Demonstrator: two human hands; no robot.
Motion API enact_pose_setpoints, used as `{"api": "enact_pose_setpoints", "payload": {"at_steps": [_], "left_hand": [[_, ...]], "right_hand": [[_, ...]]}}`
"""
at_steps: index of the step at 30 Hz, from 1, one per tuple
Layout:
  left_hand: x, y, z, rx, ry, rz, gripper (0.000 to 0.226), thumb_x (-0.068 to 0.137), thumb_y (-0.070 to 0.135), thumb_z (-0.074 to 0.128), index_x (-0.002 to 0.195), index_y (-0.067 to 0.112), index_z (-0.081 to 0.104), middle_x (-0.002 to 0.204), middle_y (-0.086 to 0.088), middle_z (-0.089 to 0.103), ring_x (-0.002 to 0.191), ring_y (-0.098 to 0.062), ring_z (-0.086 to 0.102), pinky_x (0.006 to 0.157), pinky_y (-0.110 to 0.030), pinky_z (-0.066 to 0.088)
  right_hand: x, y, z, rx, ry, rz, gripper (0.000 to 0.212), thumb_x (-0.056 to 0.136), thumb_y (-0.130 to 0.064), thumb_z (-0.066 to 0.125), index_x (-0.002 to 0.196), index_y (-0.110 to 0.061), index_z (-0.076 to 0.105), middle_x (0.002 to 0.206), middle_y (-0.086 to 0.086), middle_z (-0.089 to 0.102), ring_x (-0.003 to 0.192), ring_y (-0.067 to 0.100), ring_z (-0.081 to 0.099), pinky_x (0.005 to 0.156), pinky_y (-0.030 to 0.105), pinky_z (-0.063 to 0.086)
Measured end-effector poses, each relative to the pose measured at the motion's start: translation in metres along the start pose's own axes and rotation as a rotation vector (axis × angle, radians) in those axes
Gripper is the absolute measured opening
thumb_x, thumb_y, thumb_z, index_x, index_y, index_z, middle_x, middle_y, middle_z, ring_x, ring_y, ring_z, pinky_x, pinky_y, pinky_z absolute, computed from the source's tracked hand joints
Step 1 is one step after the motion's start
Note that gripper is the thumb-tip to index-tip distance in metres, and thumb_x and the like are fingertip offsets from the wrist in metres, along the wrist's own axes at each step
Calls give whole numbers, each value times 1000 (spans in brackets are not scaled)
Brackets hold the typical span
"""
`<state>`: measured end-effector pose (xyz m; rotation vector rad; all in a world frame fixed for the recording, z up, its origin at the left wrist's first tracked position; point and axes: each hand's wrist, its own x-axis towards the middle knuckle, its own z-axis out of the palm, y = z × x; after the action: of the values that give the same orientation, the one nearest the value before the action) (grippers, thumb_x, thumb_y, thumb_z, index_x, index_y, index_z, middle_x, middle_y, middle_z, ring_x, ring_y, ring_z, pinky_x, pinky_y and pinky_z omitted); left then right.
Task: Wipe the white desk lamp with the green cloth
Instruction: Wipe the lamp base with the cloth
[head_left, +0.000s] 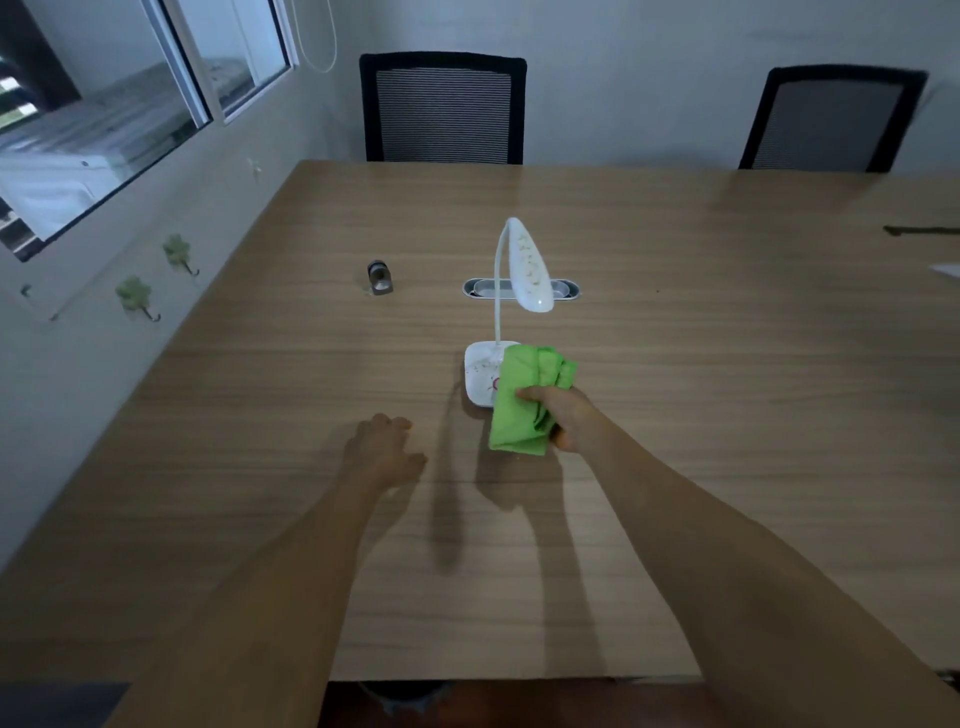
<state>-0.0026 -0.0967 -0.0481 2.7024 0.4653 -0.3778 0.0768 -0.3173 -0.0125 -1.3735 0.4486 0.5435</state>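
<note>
The white desk lamp (483, 371) stands upright on the wooden table (701, 364), its thin neck curving up to a drooping head speckled with dirt. My right hand (563, 415) is shut on the bunched green cloth (524, 397), which lies over the right part of the lamp's base and hides it. My left hand (384, 449) rests palm down on the table, left of the lamp base, holding nothing, fingers slightly apart.
A small dark metal object (379, 278) sits on the table left of the lamp. A cable slot (566, 288) lies behind the lamp head. Two black mesh chairs (444, 109) stand at the far edge. A wall with a window runs along the left.
</note>
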Motion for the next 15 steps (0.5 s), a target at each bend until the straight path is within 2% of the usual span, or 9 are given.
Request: {"api": "enact_pose_setpoints", "payload": {"at_steps": [2,4,7,9,11,13,15], "left_hand": [[-1,-2,12,95,46,81,68,85,48,50,146,24,32,153,-6,32,140,-27,29,113,-40,26],[-3,-1,26,68,71,85,65,91,51,34,150,28,21,160,-3,19,147,-26,15,117,-44,14],[-4,-6,50,102,91,78,62,93,54,17,151,32,12,163,-1,8,149,-27,6,118,-50,7],[-5,-11,60,136,145,85,67,88,58,8,151,34,15,162,-1,12,149,-26,8,118,-51,7],[-6,-13,65,158,233,103,69,86,58,10,149,32,26,160,-3,24,147,-28,19,116,-53,13],[-3,-15,68,171,304,117,65,88,55,17,145,30,36,155,-5,35,143,-30,30,114,-55,20],[-3,-15,70,179,333,116,64,88,55,19,144,30,38,153,-5,38,142,-30,32,113,-54,22]], "right_hand": [[6,-9,-8,-100,53,-63,32,77,4,65,108,-1,62,88,15,66,69,25,63,65,34,54],[12,-17,-14,-281,159,-184,25,76,5,60,97,-5,66,92,19,67,79,30,65,75,39,54],[10,-21,-17,-621,295,-392,24,82,-5,52,99,-10,68,84,13,64,84,28,60,71,29,43],[16,-17,-16,-725,309,-522,24,86,-14,55,106,-16,66,93,13,71,91,28,62,71,23,38],[26,-12,-13,-769,290,-606,30,86,-11,56,114,-19,63,109,11,72,103,28,62,71,20,40],[36,-10,-10,-845,274,-660,45,80,4,49,119,-15,59,118,13,67,110,30,59,84,28,48],[40,-9,-6,-954,238,-706,53,74,9,46,123,-10,56,124,19,61,116,35,54,100,42,46]]}}
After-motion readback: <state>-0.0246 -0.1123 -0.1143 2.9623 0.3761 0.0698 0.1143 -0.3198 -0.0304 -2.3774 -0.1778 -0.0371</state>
